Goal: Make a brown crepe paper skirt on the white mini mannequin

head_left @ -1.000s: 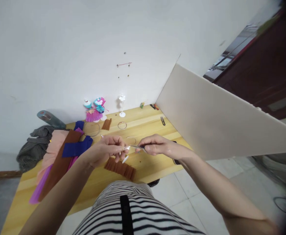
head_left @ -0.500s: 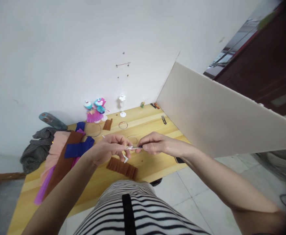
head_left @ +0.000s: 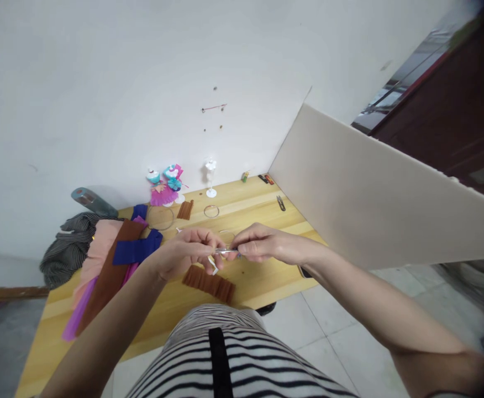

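My left hand (head_left: 184, 254) is closed in a pinch on a small white strip (head_left: 213, 266) that hangs below its fingers. My right hand (head_left: 258, 244) is closed on a thin metal tool (head_left: 226, 251), likely tweezers, whose tip meets the left fingertips. Both hands hover above the wooden table (head_left: 258, 279). A pleated brown paper piece (head_left: 209, 283) lies on the table just under them.
Sheets of brown, blue, pink and peach paper (head_left: 113, 257) are piled at the left beside striped cloth (head_left: 66, 246). Small paper-dress figures (head_left: 165, 185), a white stand (head_left: 211, 177), wire rings (head_left: 211, 211) and snips (head_left: 281, 203) lie farther back. A tilted white board (head_left: 370, 193) borders the right.
My hands have drawn closer together, the right one sliding left so less of the metal tool shows. The white strip stays pinched in the left fingers.
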Action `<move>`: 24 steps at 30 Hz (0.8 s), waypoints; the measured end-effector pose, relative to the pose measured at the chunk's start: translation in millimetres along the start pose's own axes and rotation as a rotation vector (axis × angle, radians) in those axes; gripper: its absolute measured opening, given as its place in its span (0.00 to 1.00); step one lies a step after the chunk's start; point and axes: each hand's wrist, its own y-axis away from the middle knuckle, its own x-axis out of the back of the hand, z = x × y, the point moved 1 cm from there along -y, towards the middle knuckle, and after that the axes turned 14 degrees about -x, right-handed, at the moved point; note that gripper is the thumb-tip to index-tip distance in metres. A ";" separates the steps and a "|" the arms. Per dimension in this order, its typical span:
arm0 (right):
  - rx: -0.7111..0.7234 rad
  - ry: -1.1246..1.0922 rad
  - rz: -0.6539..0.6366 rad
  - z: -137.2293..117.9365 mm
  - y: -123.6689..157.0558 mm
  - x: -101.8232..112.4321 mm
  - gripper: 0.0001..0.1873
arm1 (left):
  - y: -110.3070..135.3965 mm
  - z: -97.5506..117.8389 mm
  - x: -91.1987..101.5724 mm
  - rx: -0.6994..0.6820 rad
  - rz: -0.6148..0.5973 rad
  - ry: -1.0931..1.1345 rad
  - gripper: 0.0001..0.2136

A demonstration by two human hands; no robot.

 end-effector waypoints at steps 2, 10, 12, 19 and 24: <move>-0.003 -0.013 0.000 -0.2 -1.3 -0.8 0.17 | 0.9 -0.6 1.0 0.003 0.002 0.001 0.06; -0.004 -0.102 -0.013 1.2 -6.5 -1.4 0.15 | 2.7 -0.9 2.3 0.000 0.022 0.012 0.06; -0.018 -0.121 -0.022 0.5 -6.9 -1.5 0.16 | 2.9 -0.9 2.7 -0.001 0.011 0.012 0.06; -0.069 -0.202 -0.074 1.6 -6.1 -0.6 0.16 | 2.4 -0.3 1.1 0.000 0.011 0.027 0.07; -0.091 -0.235 -0.084 2.3 -5.9 -1.2 0.14 | 1.4 -1.8 2.0 -0.003 -0.011 0.033 0.07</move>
